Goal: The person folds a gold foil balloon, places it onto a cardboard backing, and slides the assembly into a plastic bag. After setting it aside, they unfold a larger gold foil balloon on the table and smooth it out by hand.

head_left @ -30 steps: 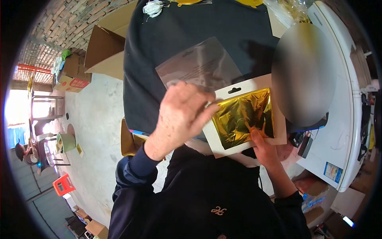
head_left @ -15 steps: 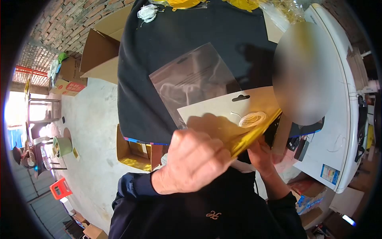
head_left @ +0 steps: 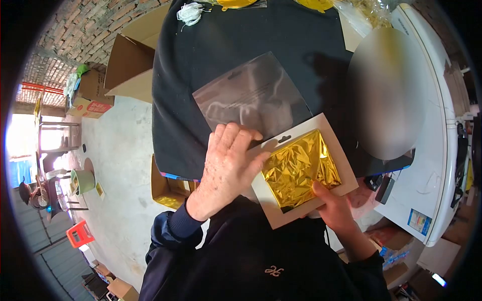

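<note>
My right hand [head_left: 335, 206] grips a white cardboard header card [head_left: 345, 189] at its lower right, thumb on top. On the card lies a folded packet of shiny gold foil [head_left: 298, 168], and a hang hole is cut near the card's upper left edge. My left hand [head_left: 228, 160] has its thumb and fingers apart; the fingertips are over the lower edge of a clear plastic bag [head_left: 251, 95], and the thumb is at the card's left edge. Flat on the black cloth [head_left: 201, 55], the bag has its own hang slot at the top.
A bundle of white string [head_left: 191, 14] and gold foil pieces [head_left: 238, 3] lie at the far edge. An open cardboard box [head_left: 128, 67] stands left, and another box [head_left: 163, 188] holding gold foil sits below the table edge. A white appliance [head_left: 432, 150] is at right.
The card has turned over, so the gold foil now faces up instead of the coiled white string. My left hand has let go of it and moved left to the bag's edge.
</note>
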A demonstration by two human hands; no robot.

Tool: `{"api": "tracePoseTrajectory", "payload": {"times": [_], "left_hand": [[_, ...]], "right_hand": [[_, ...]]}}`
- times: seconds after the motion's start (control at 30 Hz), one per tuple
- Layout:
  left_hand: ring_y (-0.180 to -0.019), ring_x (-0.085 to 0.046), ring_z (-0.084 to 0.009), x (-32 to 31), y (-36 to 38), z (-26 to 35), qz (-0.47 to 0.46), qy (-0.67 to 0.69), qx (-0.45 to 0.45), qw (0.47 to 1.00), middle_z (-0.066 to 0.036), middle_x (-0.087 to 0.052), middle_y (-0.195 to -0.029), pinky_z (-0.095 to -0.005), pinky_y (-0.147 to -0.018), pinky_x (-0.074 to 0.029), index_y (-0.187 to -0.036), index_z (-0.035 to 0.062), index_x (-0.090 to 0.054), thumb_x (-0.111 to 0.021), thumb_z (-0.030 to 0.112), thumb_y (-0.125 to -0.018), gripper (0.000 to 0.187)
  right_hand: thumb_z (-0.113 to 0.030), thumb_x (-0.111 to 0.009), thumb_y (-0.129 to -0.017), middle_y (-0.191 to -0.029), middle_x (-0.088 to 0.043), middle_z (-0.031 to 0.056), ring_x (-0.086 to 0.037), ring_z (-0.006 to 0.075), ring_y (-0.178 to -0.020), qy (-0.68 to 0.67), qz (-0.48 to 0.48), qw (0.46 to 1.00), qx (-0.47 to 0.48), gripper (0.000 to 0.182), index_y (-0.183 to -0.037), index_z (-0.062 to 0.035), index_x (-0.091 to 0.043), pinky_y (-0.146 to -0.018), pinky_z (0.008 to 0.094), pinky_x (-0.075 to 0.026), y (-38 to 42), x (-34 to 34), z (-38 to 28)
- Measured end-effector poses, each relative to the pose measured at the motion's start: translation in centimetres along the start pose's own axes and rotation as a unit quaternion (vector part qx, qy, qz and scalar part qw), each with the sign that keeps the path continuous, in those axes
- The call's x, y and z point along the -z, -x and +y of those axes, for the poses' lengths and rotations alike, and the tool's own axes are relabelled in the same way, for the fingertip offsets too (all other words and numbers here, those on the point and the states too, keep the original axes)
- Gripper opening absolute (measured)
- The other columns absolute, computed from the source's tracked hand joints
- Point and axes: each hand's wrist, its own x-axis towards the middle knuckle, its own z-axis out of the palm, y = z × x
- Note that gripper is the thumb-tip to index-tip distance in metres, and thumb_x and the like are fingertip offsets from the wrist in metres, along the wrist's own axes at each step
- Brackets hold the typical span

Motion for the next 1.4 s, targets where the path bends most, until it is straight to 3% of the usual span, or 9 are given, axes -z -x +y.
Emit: {"api": "tracePoseTrajectory", "payload": {"times": [0.03,0.23,0.37,0.53,0.83,0.93,1.07,1.4], "left_hand": [[-0.102,-0.056,-0.0319,-0.3,0.2,-0.6,0.009,-0.016,-0.006,1.0,-0.012,-0.062,-0.113,-0.0418,-0.09,-0.048,-0.116,0.0034,-0.07,-0.085,0.016,-0.087,0.035],[-0.104,-0.057,-0.0307,-2.4,-0.2,-3.7,0.05,-0.064,-0.052,0.995,-0.012,-0.062,-0.113,-0.0412,-0.092,-0.049,-0.115,0.0036,-0.072,-0.084,0.014,-0.087,0.032],[-0.104,-0.057,-0.0295,-2.4,-0.7,-4.3,0.03,-0.073,-0.075,0.994,-0.012,-0.061,-0.113,-0.041,-0.092,-0.05,-0.115,0.0043,-0.072,-0.086,0.028,-0.089,0.038],[-0.105,-0.056,-0.0286,-2.5,-0.9,-4.6,0.017,-0.086,-0.091,0.992,-0.011,-0.06,-0.113,-0.0406,-0.092,-0.051,-0.115,0.0061,-0.073,-0.088,0.033,-0.087,0.041],[-0.102,-0.055,-0.0282,-2.3,-1.4,-5.3,0.007,-0.037,-0.088,0.995,-0.01,-0.058,-0.106,-0.0403,-0.089,-0.049,-0.111,0.0085,-0.071,-0.088,0.03,-0.088,0.037],[-0.099,-0.055,-0.0281,-2.1,-1.8,-5.0,-0.004,-0.045,-0.081,0.996,-0.009,-0.057,-0.102,-0.0414,-0.087,-0.048,-0.108,0.0086,-0.069,-0.086,0.033,-0.09,0.035],[-0.096,-0.056,-0.0276,-2.0,-2.3,-4.6,-0.013,-0.057,-0.075,0.995,-0.01,-0.058,-0.099,-0.0421,-0.086,-0.047,-0.107,0.0085,-0.068,-0.083,0.039,-0.092,0.037],[-0.094,-0.062,-0.0283,-2.3,-2.8,-4.9,-0.018,-0.083,-0.105,0.991,-0.011,-0.062,-0.096,-0.0415,-0.085,-0.052,-0.107,0.0074,-0.067,-0.085,0.031,-0.089,0.035]], "right_hand": [[-0.017,-0.062,-0.109,-0.124,-0.068,0.0122,-0.074,0.0268,-0.103,-0.031,-0.032,0.999,-0.013,0.04,-0.145,-0.0036,-0.052,-0.074,0.0436,-0.066,0.2,0.0,-0.5],[-0.025,-0.065,-0.109,-0.122,-0.07,0.0134,-0.076,0.0281,-0.097,-0.03,-0.06,0.993,-0.095,0.043,-0.144,-0.0035,-0.052,-0.072,0.0428,-0.066,0.6,-0.5,-3.0],[-0.025,-0.065,-0.108,-0.123,-0.071,0.0135,-0.076,0.0278,-0.097,-0.011,-0.077,0.991,-0.106,0.043,-0.143,-0.0044,-0.053,-0.069,0.0416,-0.066,0.3,-0.1,-4.1],[-0.024,-0.066,-0.107,-0.123,-0.071,0.0124,-0.076,0.0258,-0.098,-0.027,-0.062,0.992,-0.103,0.043,-0.143,-0.0052,-0.054,-0.066,0.0411,-0.066,-0.2,0.5,-3.8],[-0.022,-0.071,-0.105,-0.122,-0.072,0.0081,-0.075,0.0219,-0.106,-0.044,-0.064,0.994,-0.077,0.044,-0.144,-0.008,-0.056,-0.081,0.0397,-0.065,-1.8,0.4,-4.3],[-0.022,-0.071,-0.105,-0.12,-0.073,0.0074,-0.074,0.0215,-0.108,-0.043,-0.112,0.99,-0.079,0.042,-0.142,-0.0083,-0.058,-0.083,0.04,-0.065,-2.4,2.0,-3.7],[-0.022,-0.071,-0.105,-0.122,-0.073,0.0076,-0.075,0.0214,-0.106,-0.065,-0.096,0.99,-0.08,0.041,-0.141,-0.0083,-0.059,-0.078,0.0401,-0.065,-2.3,2.6,-3.2],[-0.022,-0.069,-0.105,-0.117,-0.075,0.0097,-0.078,0.0235,-0.094,-0.098,-0.124,0.984,-0.08,0.04,-0.14,-0.0075,-0.059,-0.063,0.04,-0.063,-3.0,2.1,-4.1]]}}
